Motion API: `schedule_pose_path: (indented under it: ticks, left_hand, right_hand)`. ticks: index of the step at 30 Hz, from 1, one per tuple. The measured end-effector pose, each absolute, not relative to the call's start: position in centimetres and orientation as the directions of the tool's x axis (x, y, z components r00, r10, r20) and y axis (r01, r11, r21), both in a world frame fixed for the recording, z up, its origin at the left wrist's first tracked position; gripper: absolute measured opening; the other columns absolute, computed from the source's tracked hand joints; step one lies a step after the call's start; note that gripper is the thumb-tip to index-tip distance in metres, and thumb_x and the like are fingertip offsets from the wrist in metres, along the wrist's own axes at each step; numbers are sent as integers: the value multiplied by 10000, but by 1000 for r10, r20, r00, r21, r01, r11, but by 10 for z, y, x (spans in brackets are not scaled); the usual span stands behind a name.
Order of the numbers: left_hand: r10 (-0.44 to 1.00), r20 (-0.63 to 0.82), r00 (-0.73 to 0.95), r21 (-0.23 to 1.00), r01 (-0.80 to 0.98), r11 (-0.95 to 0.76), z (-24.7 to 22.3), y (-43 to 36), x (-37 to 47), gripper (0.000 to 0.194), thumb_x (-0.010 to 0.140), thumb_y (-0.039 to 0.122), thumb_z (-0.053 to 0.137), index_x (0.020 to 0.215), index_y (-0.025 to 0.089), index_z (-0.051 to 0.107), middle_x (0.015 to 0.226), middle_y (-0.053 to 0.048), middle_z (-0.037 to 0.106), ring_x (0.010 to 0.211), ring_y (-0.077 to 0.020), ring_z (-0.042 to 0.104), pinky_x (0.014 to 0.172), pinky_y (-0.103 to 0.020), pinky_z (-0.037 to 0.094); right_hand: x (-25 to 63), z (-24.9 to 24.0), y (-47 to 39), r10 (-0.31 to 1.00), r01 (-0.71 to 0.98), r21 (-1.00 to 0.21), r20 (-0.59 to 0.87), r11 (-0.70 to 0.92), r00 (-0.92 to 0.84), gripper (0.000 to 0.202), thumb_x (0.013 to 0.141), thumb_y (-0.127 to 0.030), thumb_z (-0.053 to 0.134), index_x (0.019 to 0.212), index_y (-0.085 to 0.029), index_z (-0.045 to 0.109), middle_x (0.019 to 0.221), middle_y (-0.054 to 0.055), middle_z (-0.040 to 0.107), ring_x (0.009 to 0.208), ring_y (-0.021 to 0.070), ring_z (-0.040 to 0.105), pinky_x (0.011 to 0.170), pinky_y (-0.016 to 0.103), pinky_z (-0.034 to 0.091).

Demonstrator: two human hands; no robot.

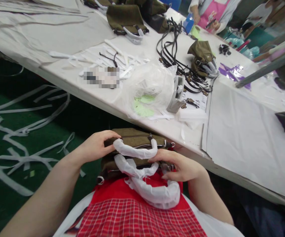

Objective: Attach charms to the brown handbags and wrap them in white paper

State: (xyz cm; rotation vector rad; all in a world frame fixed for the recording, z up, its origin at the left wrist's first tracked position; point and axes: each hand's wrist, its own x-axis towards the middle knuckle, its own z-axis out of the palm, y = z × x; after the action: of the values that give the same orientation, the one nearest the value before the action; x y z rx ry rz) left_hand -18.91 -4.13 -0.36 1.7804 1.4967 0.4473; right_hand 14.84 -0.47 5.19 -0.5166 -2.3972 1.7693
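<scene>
An olive-green bag point(130, 140) with a silver zipper rests against my red apron, below the table's edge. White wrapping covers its handle point(135, 151), and more white-wrapped handles point(154, 194) hang over the apron. My left hand point(100, 144) grips the bag's left end, thumb and fingers round its top edge. On the right, my right hand point(177, 164) is bent round the bag's side, its fingertips by the right end of the wrapped handle. Whether those fingers pinch any part of the bag is unclear.
Across the white table point(83, 95) lie a clear plastic bag point(152, 85), a metal tape dispenser point(177, 95), black straps point(168, 49) and other olive bags point(125, 18). A grey pole point(268, 67) slants in at right. White strips point(26, 158) litter the green floor. A person in a pink apron point(213, 13) stands opposite.
</scene>
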Motion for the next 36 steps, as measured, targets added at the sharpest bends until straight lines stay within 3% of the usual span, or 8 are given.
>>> schedule_pose_path:
  ticks: [5, 8, 10, 13, 17, 26, 32, 36]
  left_hand:
    - [959, -279, 53, 751, 634, 184, -4, -38, -195, 455, 760, 555, 624, 1022, 200, 734, 1064, -72, 740, 993, -297, 669, 900, -369, 514]
    - [944, -327, 36, 885, 361, 293, -5, -38, -208, 514, 798, 608, 576, 1054, 188, 726, 1080, -92, 743, 1019, -315, 670, 923, -405, 515]
    - [947, -319, 38, 941, 130, 312, -7, -39, -216, 551, 818, 611, 556, 1130, 179, 694, 1140, -113, 725, 1076, -325, 653, 958, -429, 503]
    - [958, -278, 66, 960, 37, 276, -13, -40, -220, 671, 718, 527, 728, 1285, 196, 593, 1294, -117, 649, 1210, -332, 579, 1040, -440, 456]
    - [967, -238, 89, 941, 267, 207, -28, -34, -203, 835, 627, 459, 818, 1357, 201, 507, 1335, -114, 617, 1241, -316, 557, 1081, -457, 424]
    - [958, -259, -127, 736, 616, 280, -51, -16, -168, 596, 706, 606, 691, 1093, 152, 695, 1096, -139, 730, 1046, -331, 665, 940, -436, 505]
    - [952, -299, -61, 857, 423, 296, -51, -20, -160, 568, 793, 633, 592, 1135, 192, 697, 1144, -92, 731, 1084, -308, 661, 974, -403, 493]
    - [934, -355, -41, 916, 183, 356, -50, -25, -166, 679, 676, 660, 695, 1139, 164, 683, 1136, -117, 731, 1061, -329, 665, 943, -432, 521]
  right_hand:
    - [135, 29, -11, 632, 276, -933, -72, 229, -771, 130, 842, -249, 669, 962, -206, 693, 960, 53, 665, 939, 204, 607, 882, 341, 475]
    - [130, 14, -10, 876, 258, -966, -99, 30, -472, 150, 879, -351, 634, 925, -210, 655, 878, 32, 648, 813, 185, 598, 763, 323, 492]
    - [127, 5, -8, 947, 178, -979, -150, -102, -283, 202, 888, -405, 614, 967, -222, 646, 846, 19, 655, 753, 173, 596, 698, 306, 494]
    - [121, -3, -3, 977, 77, -984, -171, -162, -130, 247, 860, -435, 645, 1004, -236, 664, 867, 18, 683, 753, 165, 603, 683, 287, 489]
    - [114, -4, 1, 982, 16, -984, -176, -176, -68, 247, 832, -436, 672, 976, -235, 682, 895, 21, 698, 760, 157, 607, 692, 283, 491]
    - [131, -5, -1, 988, 152, -984, -111, -94, -105, 241, 862, -432, 633, 991, -230, 650, 897, 36, 686, 830, 198, 616, 750, 333, 502]
    - [138, -7, 1, 994, 220, -973, -88, -71, -67, 301, 867, -465, 612, 1025, -214, 660, 964, 61, 707, 929, 224, 638, 846, 378, 502]
    - [136, -6, 0, 983, 247, -966, -111, -72, -148, 331, 855, -484, 626, 1052, -222, 670, 1037, 71, 718, 1020, 248, 639, 945, 433, 474]
